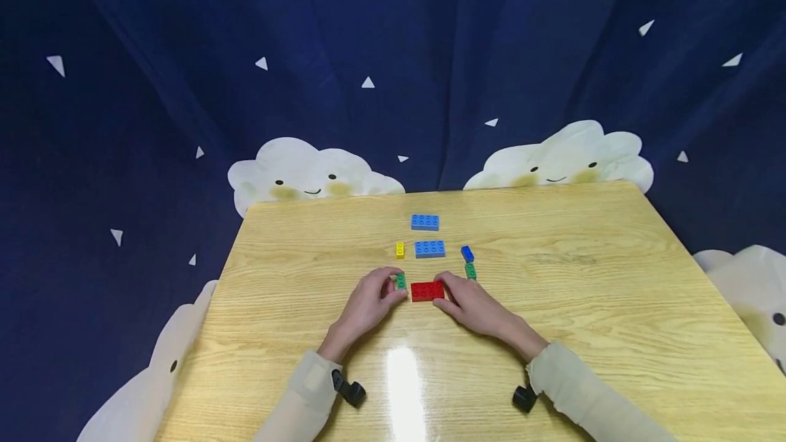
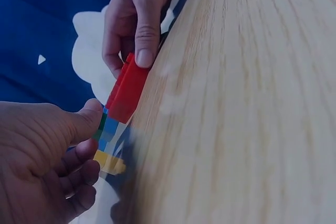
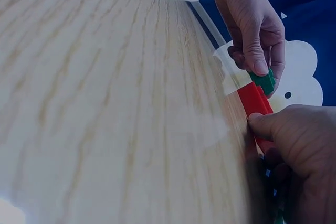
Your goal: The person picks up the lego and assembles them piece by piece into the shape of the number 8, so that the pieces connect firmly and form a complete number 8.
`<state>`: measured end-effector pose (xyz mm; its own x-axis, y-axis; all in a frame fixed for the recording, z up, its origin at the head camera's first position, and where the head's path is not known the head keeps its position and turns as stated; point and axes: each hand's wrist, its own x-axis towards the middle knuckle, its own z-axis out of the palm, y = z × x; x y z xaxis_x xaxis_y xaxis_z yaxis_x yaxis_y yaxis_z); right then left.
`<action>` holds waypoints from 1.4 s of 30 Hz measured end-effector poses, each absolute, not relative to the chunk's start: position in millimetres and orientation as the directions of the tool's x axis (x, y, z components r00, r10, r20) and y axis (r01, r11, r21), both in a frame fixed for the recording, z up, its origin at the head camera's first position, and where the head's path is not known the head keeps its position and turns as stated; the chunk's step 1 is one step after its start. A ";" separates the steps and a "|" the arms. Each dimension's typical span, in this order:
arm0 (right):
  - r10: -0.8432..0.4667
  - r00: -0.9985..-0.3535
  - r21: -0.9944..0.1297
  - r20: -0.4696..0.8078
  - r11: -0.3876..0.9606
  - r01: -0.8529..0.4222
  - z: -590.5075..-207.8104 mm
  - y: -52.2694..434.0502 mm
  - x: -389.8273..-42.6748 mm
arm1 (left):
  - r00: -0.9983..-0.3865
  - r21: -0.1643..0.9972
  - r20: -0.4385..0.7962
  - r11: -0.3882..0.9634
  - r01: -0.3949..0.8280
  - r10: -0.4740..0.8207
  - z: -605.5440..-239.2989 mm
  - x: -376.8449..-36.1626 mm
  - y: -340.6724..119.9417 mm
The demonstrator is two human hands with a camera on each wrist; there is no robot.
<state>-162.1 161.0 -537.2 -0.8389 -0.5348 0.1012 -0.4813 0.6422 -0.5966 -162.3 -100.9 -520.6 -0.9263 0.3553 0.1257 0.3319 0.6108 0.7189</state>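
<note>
My left hand pinches a small green brick between thumb and forefinger; in the right wrist view that green brick sticks out past the fingertips. Just to its right lies a red eight-stud brick, studs up. My right hand grips the red brick by its right end, thumb on the near side and fingers on the far side. The left wrist view shows the red brick close by the left thumb, the green one mostly hidden behind that thumb.
Beyond the hands lie two blue eight-stud bricks, one behind the other, and a small yellow brick to their left. A small blue brick and another green brick sit beyond the right hand. A dark curtain hangs behind the wooden table.
</note>
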 end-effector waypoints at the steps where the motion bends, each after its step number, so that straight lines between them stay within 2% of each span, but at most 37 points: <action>1: -0.532 -0.841 -0.593 0.098 0.647 -0.478 -537.3 160.9 -162.1 | -0.925 0.718 0.128 0.609 0.336 0.359 -520.5 -162.0 -100.5; 21: -0.527 -0.840 -0.538 0.127 0.675 -0.505 -540.8 157.8 -164.2 | -0.913 0.710 0.143 0.603 0.363 0.381 -522.9 -159.8 -94.2; 42: -0.534 -0.838 -0.549 0.112 0.670 -0.500 -542.6 158.8 -166.9 | -0.916 0.669 0.188 0.637 0.384 0.355 -526.3 -156.1 -88.6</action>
<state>-166.9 158.8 -542.6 -0.8378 -0.5344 0.1119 -0.5005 0.6697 -0.5487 -156.1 -88.6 -526.3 -0.9157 0.3549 0.1884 0.3843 0.6367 0.6685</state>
